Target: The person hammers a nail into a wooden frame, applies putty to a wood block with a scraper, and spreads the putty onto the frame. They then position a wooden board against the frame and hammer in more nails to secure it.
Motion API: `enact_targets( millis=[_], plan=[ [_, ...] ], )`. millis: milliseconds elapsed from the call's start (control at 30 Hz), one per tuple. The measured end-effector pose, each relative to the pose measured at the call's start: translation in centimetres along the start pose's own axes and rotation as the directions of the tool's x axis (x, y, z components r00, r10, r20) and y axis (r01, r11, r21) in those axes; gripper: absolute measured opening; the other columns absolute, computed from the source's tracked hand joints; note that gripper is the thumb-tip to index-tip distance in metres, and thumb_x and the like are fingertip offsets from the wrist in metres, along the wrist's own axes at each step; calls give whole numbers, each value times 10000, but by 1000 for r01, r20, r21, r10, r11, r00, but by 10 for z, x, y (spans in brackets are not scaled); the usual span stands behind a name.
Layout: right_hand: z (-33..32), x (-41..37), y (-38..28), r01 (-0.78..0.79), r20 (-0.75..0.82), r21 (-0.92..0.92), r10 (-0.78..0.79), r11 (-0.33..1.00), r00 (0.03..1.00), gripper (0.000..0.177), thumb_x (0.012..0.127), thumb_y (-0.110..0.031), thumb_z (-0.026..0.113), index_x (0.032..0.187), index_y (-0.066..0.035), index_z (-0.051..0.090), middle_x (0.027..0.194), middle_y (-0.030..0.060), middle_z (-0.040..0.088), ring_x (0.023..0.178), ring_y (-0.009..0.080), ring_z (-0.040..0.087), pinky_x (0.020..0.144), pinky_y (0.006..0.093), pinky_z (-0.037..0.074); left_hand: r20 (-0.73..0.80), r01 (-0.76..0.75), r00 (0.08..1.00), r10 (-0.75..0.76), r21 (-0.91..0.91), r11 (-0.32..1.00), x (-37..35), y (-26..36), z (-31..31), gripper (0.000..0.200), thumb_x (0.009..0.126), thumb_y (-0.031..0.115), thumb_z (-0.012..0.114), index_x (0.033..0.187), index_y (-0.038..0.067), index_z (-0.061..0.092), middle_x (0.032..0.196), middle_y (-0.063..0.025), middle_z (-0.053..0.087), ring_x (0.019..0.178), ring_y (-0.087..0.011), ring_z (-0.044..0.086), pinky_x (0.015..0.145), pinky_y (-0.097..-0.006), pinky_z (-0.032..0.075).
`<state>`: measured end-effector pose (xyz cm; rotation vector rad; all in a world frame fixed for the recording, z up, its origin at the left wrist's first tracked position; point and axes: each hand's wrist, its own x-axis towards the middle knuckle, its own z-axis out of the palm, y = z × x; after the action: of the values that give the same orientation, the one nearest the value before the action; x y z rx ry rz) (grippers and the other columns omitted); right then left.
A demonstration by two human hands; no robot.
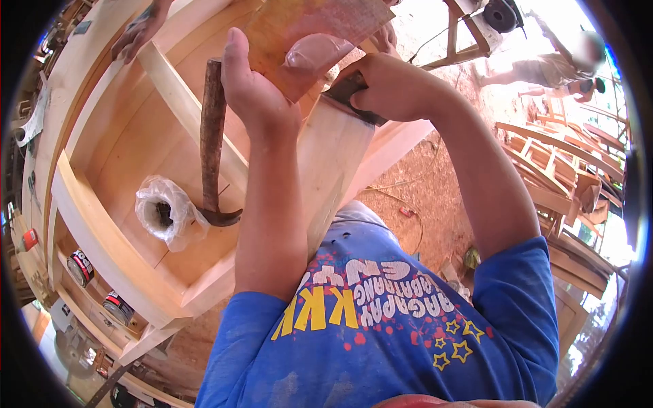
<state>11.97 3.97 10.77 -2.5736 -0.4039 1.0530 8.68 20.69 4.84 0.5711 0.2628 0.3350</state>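
My left hand (262,98) is closed under a thin flat board (279,30), thumb up beside its edge. A smooth pale lump of paste (316,52) sits on the board. My right hand (394,88) grips a dark, flat scraper (350,94), its blade at the end of a pale wooden plank (333,146). Left of my left forearm, a hammer (213,129) with a worn wooden handle stands head down inside the wooden frame (112,238). Near its head is a crumpled clear plastic bag (166,211) around something I cannot make out.
Another person's hand (136,37) rests on the frame at upper left. Cans (80,267) stand at lower left. A person (544,71) is farther off at upper right. Stacked wooden pieces (558,170) lie on the right, and a cord (408,204) crosses the dirt floor (435,183).
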Motion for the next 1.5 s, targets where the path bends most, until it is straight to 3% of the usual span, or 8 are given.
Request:
enact_targets(
  millis=[200,333,533,567,667,867,1167,1500],
  plan=[
    [-2,-18,5,137,-14,20,-137,990,991,461,855,-46,652,1310,24,681,1118,177,757,962,240,722,912,355,577,-38,-20,999,21,28,999,-3,2,4,495,1094,376,465,1302,-47,618,1275,-125,677,1160,-271,667,1004,-408,527],
    [-20,-23,55,41,-68,408,-15,912,998,422,888,25,659,1309,26,688,1143,81,757,987,153,685,910,336,558,-27,-19,999,20,58,998,-3,1,2,510,1095,378,456,1333,-51,596,1311,-145,661,1192,-296,652,1033,-432,514],
    [-5,-17,70,-42,-63,140,51,989,997,426,911,-34,656,1332,-72,708,1045,90,763,913,161,683,851,333,553,-163,62,985,-57,25,998,-9,5,19,481,1086,353,486,1345,-40,582,1343,-154,645,1241,-330,624,1097,-479,483],
    [-2,-18,67,-54,-53,158,63,986,997,422,914,-40,653,1329,-83,712,1030,90,763,903,167,683,844,336,553,-142,63,989,-51,83,995,-8,2,15,569,1040,450,540,1361,-18,586,1323,-131,640,1166,-303,668,910,-404,602],
    [9,-18,65,-10,-85,111,19,994,996,412,908,-39,613,1303,-88,723,1000,105,757,895,197,690,848,351,553,-79,61,995,-57,54,997,-11,3,16,482,1087,354,487,1347,-41,579,1346,-155,643,1249,-328,624,1103,-472,483],
    [19,-20,53,8,-102,31,-5,999,995,406,896,-34,577,1271,-74,726,1060,164,764,964,279,717,895,398,552,-54,56,997,-53,43,998,-7,2,9,490,1093,353,469,1346,-52,580,1346,-160,641,1255,-324,623,1112,-468,478],
    [20,-42,37,38,-91,9,-37,999,995,372,912,-43,599,1261,-56,727,1085,193,755,984,335,710,919,416,551,-67,74,996,-65,135,988,-6,4,4,527,1068,430,491,1305,-26,608,1241,-124,670,1106,-252,688,814,-386,619],
    [10,-60,33,125,-42,-8,-125,992,991,373,903,-54,587,1252,-22,718,1112,186,749,972,334,706,917,418,556,-63,67,996,-65,25,997,-5,-2,12,525,1097,382,449,1324,-63,608,1270,-148,682,1152,-277,679,1015,-399,527]
  ],
)
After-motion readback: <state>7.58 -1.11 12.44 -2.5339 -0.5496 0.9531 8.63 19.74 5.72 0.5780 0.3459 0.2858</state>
